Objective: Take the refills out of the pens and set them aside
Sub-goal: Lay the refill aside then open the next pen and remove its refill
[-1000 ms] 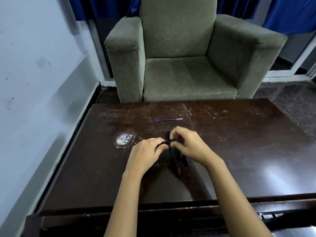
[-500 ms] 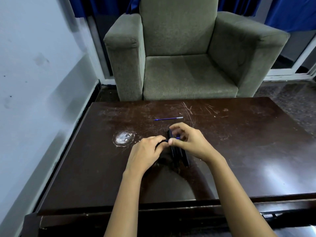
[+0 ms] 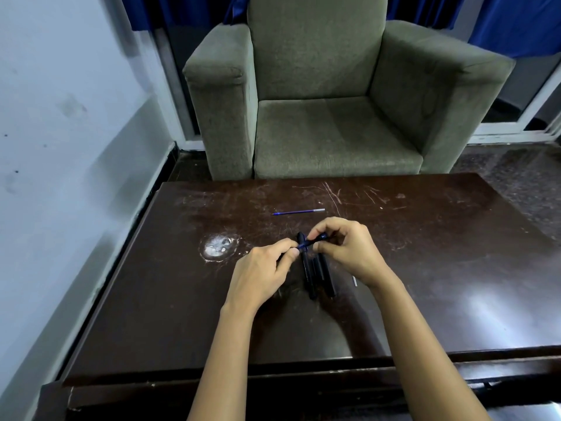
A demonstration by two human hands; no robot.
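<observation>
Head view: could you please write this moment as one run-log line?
left hand and right hand grip one pen | blue refill exposed between them | loose refill aside on table | other pens lying there

- Table: dark brown wood, glossy, worn; fills the lower half of the view.
- Pale scratches near the table's far edge, toward the middle.
- Round whitish stain left of the table's centre.
- Soft glare patch on the table's right side, light reflecting off the finish.
- Armchair: grey-green fabric, boxy arms, just beyond the far edge, facing the table.
- Wall at left: pale, smudged, with a dark skirting strip at the base.
- Blue curtains hang behind the chair.
- White frame of a window or door, behind the chair at right.
- Floor: dark, speckled, shiny.
</observation>
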